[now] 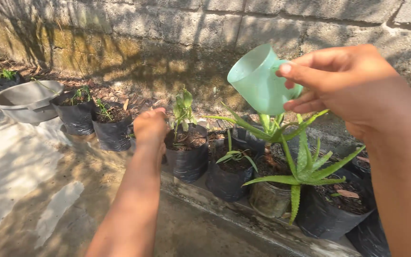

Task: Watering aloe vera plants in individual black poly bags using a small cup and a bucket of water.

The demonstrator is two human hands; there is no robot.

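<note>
The right hand (343, 88) grips a pale green plastic cup (258, 78), fingers wrapped round its base and thumb along the side. The cup is tipped well over, mouth turned to the left and slightly down, above the aloe plant (300, 166) on the right of the row. No water can be made out leaving the cup, so whether it is pouring or already drained cannot be told.

The left hand (149, 126) reaches forward to the left, fingers curled loosely inward, resting at or just beside the rim of a black grow bag (187, 159) holding a small leafy seedling (182, 110). Whether it actually pinches the bag's edge is hidden by the back of the hand.

As a judgement, the watering looks to be mid-way along the row: the soil in the seedling's bag and in the aloe's bag looks dark, but sun and shade make damp and dry hard to separate.

Between those two stands another black bag with a thin grass-like shoot (236, 157), and near the aloe a clear container (268, 199) of soil. Further left, two more black bags (93, 121) sit near a grey plastic basin (27, 100). All stand along a concrete ledge (215, 200) at the foot of a mossy block wall (167, 28).
</note>
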